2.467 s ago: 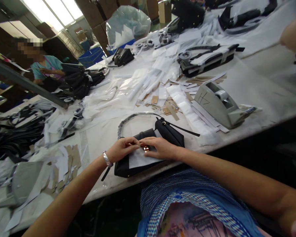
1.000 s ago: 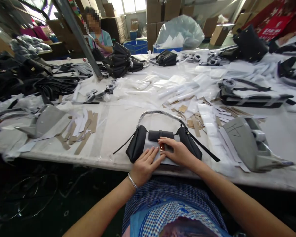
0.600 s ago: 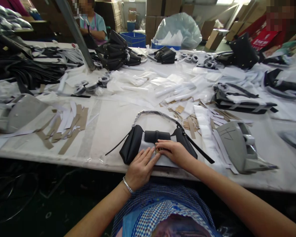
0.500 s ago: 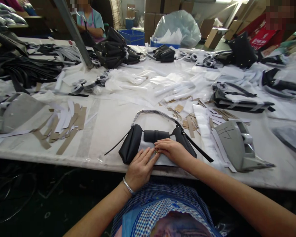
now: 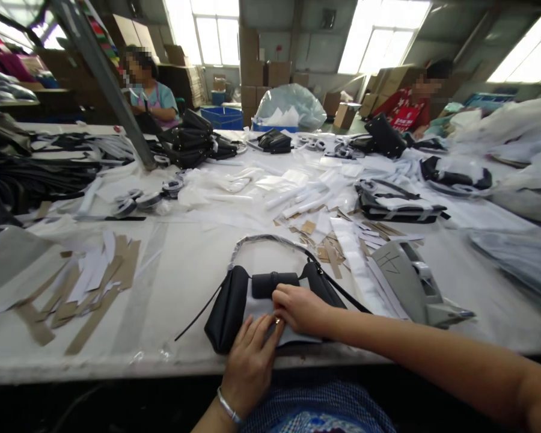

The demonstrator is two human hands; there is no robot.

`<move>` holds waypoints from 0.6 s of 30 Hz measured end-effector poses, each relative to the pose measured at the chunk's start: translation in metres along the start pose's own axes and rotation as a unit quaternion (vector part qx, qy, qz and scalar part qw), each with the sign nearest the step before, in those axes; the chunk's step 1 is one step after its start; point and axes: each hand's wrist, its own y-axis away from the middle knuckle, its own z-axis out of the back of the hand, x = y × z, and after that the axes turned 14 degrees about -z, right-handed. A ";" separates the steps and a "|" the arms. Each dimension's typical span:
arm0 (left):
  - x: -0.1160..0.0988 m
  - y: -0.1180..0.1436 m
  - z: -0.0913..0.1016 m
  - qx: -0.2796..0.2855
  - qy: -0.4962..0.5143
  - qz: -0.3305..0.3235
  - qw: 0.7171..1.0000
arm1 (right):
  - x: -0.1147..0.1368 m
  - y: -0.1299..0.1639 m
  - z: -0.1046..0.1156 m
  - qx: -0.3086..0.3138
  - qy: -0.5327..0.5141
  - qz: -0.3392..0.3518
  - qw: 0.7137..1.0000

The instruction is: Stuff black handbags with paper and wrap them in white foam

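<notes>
A black handbag lies on the table in front of me, with pale grey covering on its front and a black flap strap at the middle. Its handle is wrapped in clear film and arches away from me. Flat against the lower front rests my left hand, fingers stretched out. My right hand is closed, its fingertips pinched at a small gold metal fitting between both hands. Those fingertips partly hide the fitting.
Cardboard and paper strips lie left, with a grey tape dispenser on the right. Beyond are tape rolls, plastic sheets and another black bag. A metal post rises at left. Two people sit across the table.
The view has tilted up, so the bag and hands appear lower and the windows show. My right fingers have curled in more at the gold fitting; my left hand stays on the bag.
</notes>
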 end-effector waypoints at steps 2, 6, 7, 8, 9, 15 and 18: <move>0.001 0.002 -0.004 -0.022 -0.019 -0.013 0.999 | 0.006 0.014 0.005 0.010 -0.016 -0.048 0.999; 0.009 0.007 -0.017 -0.039 -0.040 -0.049 0.997 | 0.001 0.050 -0.011 -0.023 -0.033 -0.022 0.999; 0.011 0.008 -0.022 -0.042 -0.043 -0.057 0.997 | -0.003 0.056 -0.018 -0.031 -0.023 -0.004 0.999; 0.014 0.009 -0.027 -0.046 -0.047 -0.062 0.996 | -0.008 0.060 -0.026 -0.035 -0.010 0.007 0.999; 0.017 0.009 -0.032 -0.049 -0.051 -0.068 0.995 | -0.013 0.061 -0.031 -0.035 0.003 0.012 0.999; 0.030 0.000 -0.054 -0.074 -0.061 -0.046 0.994 | -0.027 0.042 -0.006 0.013 -0.046 0.016 0.999; 0.030 -0.001 -0.062 -0.113 -0.058 -0.041 0.991 | -0.027 0.028 0.012 0.009 -0.073 0.014 0.997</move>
